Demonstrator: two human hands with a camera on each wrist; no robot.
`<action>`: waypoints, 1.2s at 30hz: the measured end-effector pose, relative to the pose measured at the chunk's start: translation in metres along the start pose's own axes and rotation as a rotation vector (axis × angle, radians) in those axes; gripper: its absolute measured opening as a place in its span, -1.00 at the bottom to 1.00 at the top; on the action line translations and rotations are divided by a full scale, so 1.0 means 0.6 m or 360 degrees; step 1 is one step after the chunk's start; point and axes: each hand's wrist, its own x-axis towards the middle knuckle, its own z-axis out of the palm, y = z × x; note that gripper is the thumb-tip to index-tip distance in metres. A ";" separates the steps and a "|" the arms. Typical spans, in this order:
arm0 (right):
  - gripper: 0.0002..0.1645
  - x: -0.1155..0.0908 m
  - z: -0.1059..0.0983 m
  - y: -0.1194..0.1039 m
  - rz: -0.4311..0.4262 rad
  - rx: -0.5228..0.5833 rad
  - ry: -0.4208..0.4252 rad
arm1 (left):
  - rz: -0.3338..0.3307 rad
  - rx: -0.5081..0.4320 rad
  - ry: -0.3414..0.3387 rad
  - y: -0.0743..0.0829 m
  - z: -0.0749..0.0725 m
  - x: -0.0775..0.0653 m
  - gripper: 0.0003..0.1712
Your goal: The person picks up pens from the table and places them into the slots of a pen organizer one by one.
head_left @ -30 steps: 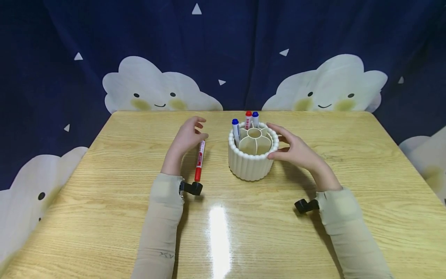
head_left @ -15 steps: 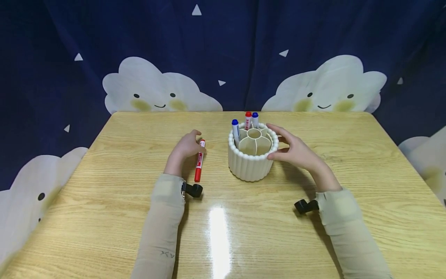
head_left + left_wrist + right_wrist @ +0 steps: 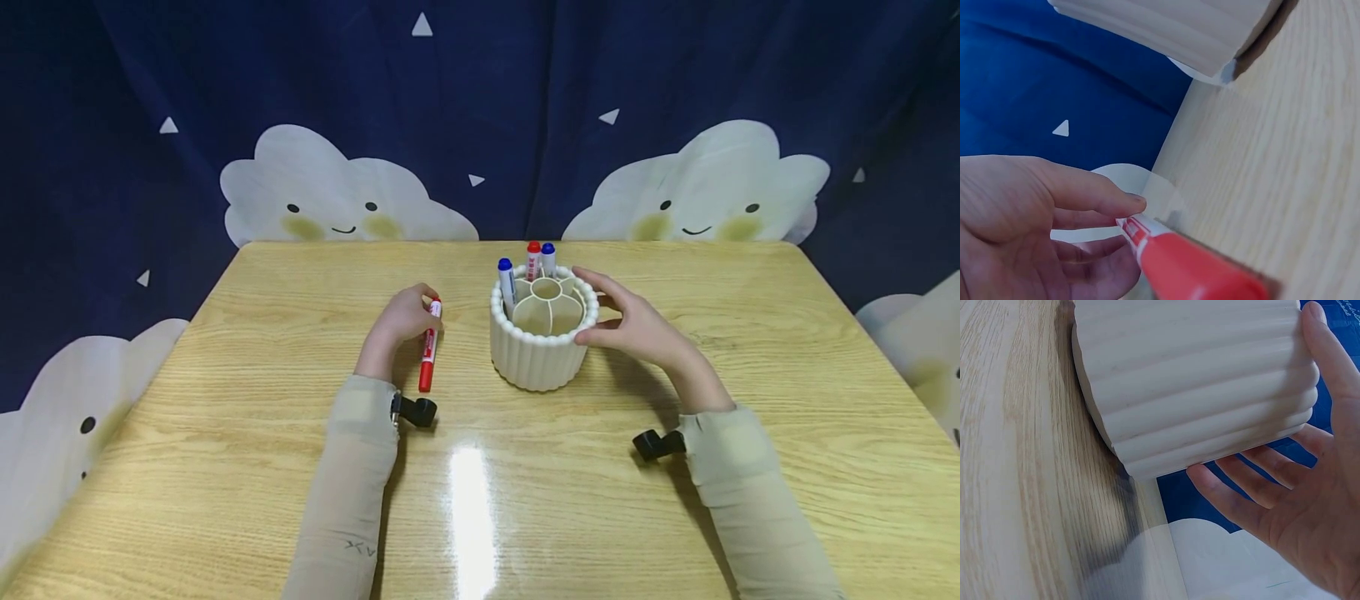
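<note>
A red-and-white marker (image 3: pixel 428 357) lies on the wooden table, its red cap end toward me. My left hand (image 3: pixel 401 321) pinches its far part between thumb and fingers; the left wrist view shows the marker's red cap (image 3: pixel 1200 269) pointing at the camera. A round, ribbed, cream pen holder (image 3: pixel 536 363) stands upright to the right, divided into petal-shaped compartments. My right hand (image 3: pixel 637 331) holds its right side, thumb at the near rim and fingers on the far side. Inside stand a blue-capped marker (image 3: pixel 507 287) at left, plus a red-capped marker (image 3: pixel 533 262) and another blue-capped marker (image 3: pixel 548 260) at the back.
The wooden table (image 3: pixel 600 517) carries a bright glare streak in front of the pen holder. Behind its far edge hangs a dark blue curtain (image 3: pixel 510 100) with white clouds and triangles. Each wrist bears a small black camera.
My left hand has come down and slightly nearer, from above the marker's far end onto the marker, and its thumb and fingers have closed on it. The right hand keeps its hold.
</note>
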 end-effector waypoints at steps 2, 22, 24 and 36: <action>0.01 0.000 0.000 0.000 0.0001 -0.0001 0.0002 | -0.0002 -0.0027 0.0015 0.002 -0.002 -0.001 -0.41; 0.02 -0.002 0.001 -0.005 0.0016 -0.0021 -0.0006 | 0.0194 -0.0156 0.0258 0.032 -0.032 -0.022 -0.40; 0.02 -0.002 0.001 -0.004 0.0016 -0.0024 -0.0005 | 0.0242 -0.0166 0.0272 0.035 -0.035 -0.025 -0.40; 0.01 -0.002 0.000 -0.002 0.0018 -0.0028 -0.0004 | 0.0440 -0.0200 0.0399 0.053 -0.051 -0.043 -0.40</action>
